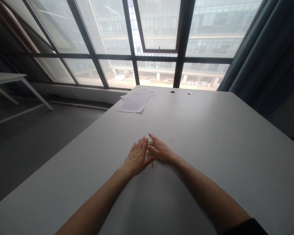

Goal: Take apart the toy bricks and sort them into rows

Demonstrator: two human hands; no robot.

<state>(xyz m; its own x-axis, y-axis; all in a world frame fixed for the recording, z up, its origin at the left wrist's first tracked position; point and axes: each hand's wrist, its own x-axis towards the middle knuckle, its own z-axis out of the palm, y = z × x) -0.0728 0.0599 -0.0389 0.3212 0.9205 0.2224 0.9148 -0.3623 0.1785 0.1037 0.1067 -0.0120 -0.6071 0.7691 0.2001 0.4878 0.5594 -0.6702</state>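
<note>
Tan object (150, 143), small and pale yellow, lies just below the middle of the frame on the white table (210, 137), almost wholly covered by the two hands. Only a sliver shows between the fingers and another bit at the heel of the hands, too little to tell what it is.

The left hand (137, 158) lies flat and palm down, fingers straight and close together, pointing to the top of the frame. Its thumb edge rests against the tan object. The right hand (160, 150) comes in from the lower right, also spread flat, its fingers stretched toward the upper left and laid over the object. The two hands touch along their inner edges, so they press on it from above rather than close around it. Neither hand is curled into a grasp. Both forearms are bare, and a dark sleeve edge shows at the lower right.

Printed papers (136, 101) lie well apart near the table's far left corner, above the hands. Two small round holes (172, 92) sit near the far edge. Large windows (159, 26) fill the top of the frame, a dark curtain (271, 55) hangs at the upper right, and a second table (5, 78) stands at the left.
</note>
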